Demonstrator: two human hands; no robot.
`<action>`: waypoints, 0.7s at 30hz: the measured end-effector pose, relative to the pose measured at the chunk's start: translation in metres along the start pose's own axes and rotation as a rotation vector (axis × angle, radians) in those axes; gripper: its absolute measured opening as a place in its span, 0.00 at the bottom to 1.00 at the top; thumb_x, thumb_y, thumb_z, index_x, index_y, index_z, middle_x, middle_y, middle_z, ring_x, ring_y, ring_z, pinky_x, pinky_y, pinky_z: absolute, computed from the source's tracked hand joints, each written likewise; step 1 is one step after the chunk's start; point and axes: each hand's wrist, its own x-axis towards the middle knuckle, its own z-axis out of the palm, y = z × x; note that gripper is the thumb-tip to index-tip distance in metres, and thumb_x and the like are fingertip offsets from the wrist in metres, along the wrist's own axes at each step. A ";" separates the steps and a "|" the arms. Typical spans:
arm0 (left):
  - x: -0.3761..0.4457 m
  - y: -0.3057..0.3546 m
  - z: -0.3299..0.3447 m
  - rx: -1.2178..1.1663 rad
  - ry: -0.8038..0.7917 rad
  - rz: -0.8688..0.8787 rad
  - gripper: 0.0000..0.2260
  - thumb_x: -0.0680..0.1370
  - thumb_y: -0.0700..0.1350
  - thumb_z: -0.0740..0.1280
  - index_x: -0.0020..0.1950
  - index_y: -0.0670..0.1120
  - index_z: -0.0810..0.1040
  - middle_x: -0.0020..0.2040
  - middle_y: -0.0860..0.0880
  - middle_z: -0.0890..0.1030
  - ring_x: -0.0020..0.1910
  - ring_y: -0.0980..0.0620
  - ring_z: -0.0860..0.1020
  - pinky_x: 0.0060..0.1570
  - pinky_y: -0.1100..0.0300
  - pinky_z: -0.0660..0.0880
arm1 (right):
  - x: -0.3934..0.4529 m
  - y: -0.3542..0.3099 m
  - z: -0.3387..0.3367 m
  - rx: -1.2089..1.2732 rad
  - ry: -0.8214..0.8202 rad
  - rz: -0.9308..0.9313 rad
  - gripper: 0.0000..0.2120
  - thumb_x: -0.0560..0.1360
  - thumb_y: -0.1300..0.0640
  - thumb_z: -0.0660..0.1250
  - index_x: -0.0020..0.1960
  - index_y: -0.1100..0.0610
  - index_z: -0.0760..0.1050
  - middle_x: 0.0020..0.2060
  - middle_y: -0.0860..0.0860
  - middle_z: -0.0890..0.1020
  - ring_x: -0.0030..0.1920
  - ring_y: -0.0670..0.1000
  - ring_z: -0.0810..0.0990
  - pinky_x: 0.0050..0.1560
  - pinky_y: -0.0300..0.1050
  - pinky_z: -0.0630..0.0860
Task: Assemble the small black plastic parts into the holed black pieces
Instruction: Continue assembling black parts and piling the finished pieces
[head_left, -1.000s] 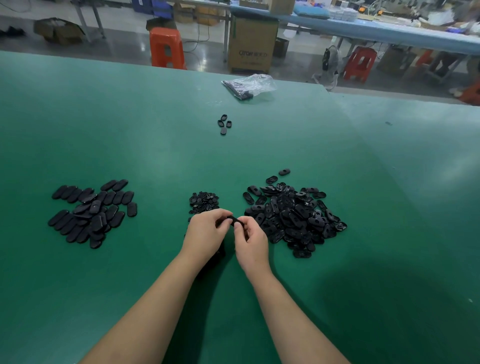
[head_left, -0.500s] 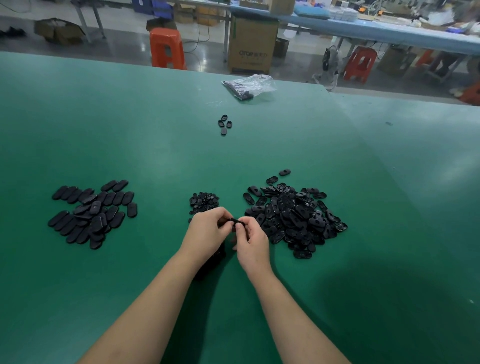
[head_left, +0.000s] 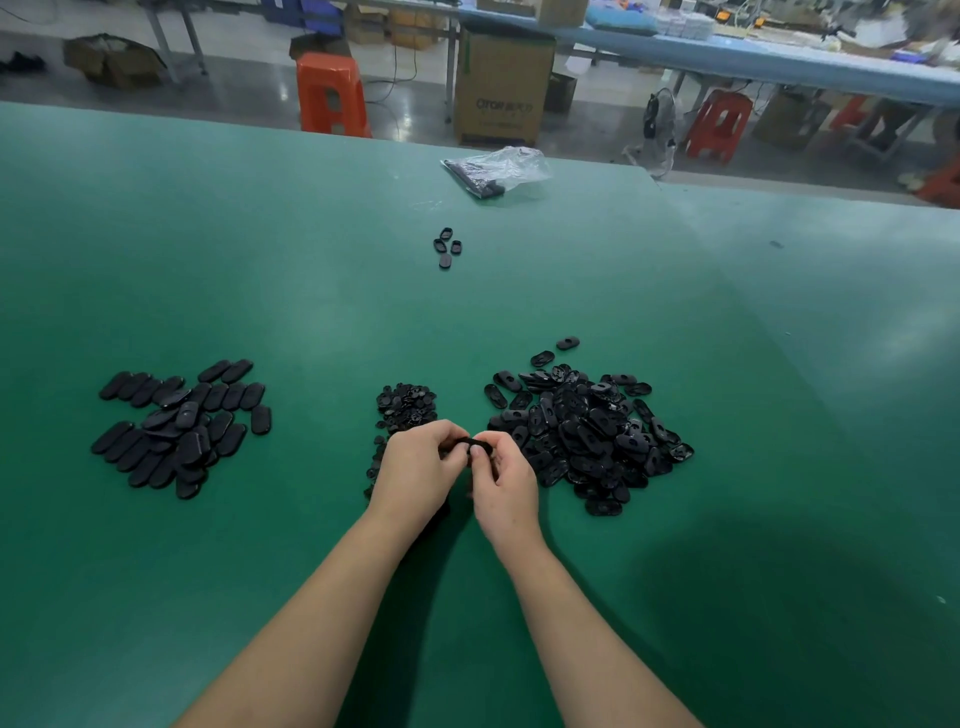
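Hands: left hand (head_left: 415, 470) and right hand (head_left: 506, 483) together pinch one black piece (head_left: 470, 443).
Flanks: small-parts heap (head_left: 407, 402) at 11 o'clock; holed-piece pile (head_left: 587, 428) at 2 o'clock, touching neither.
Open room: bare green table (head_left: 779, 597) toward 6 o'clock.

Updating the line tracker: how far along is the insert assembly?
Done: a pile of closed oval pieces lies on the left. In hand: left hand and right hand both pinch one black piece. Left: a larger heap of holed pieces on the right and small inserts in the middle. Well under half done, I'd guess.
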 end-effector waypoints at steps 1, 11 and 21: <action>-0.001 0.000 0.001 -0.004 0.013 0.003 0.05 0.75 0.43 0.71 0.48 0.50 0.86 0.36 0.60 0.81 0.38 0.67 0.78 0.38 0.77 0.68 | 0.000 0.000 0.000 0.003 0.004 -0.001 0.04 0.81 0.57 0.64 0.52 0.49 0.77 0.41 0.47 0.83 0.42 0.53 0.81 0.47 0.61 0.79; -0.001 0.003 -0.001 0.002 -0.001 0.083 0.08 0.79 0.42 0.69 0.55 0.48 0.85 0.46 0.55 0.85 0.40 0.63 0.78 0.42 0.81 0.66 | -0.001 -0.005 -0.001 0.024 0.050 -0.013 0.10 0.81 0.58 0.65 0.47 0.43 0.74 0.40 0.45 0.82 0.43 0.48 0.81 0.48 0.51 0.78; -0.005 -0.006 -0.009 0.210 -0.038 0.275 0.13 0.79 0.43 0.67 0.61 0.54 0.80 0.49 0.54 0.83 0.49 0.52 0.81 0.50 0.54 0.77 | -0.002 -0.006 0.000 0.079 0.001 0.011 0.06 0.82 0.57 0.63 0.50 0.46 0.76 0.40 0.47 0.82 0.38 0.49 0.78 0.43 0.57 0.80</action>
